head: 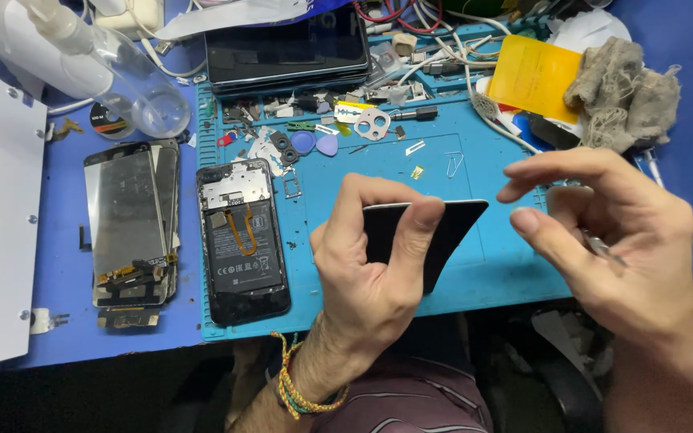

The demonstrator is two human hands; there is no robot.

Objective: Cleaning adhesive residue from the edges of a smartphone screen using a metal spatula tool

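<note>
My left hand [370,269] grips a thin black phone back cover [452,228], held on edge above the blue repair mat [378,172], thumb and forefinger pinching its top rim. My right hand [603,236] hovers just right of the cover, fingers spread towards it, with a slim metal tool [603,247] tucked against the palm. An opened black phone [241,240] with its battery and an orange flex cable showing lies on the mat to the left.
Two screen assemblies [131,228] lie left of the mat. Small parts, picks and screws [314,136] litter the mat's top. A tablet [286,48], a yellow card [532,76], a grey rag [623,92], cables and a clear bottle [134,88] crowd the back.
</note>
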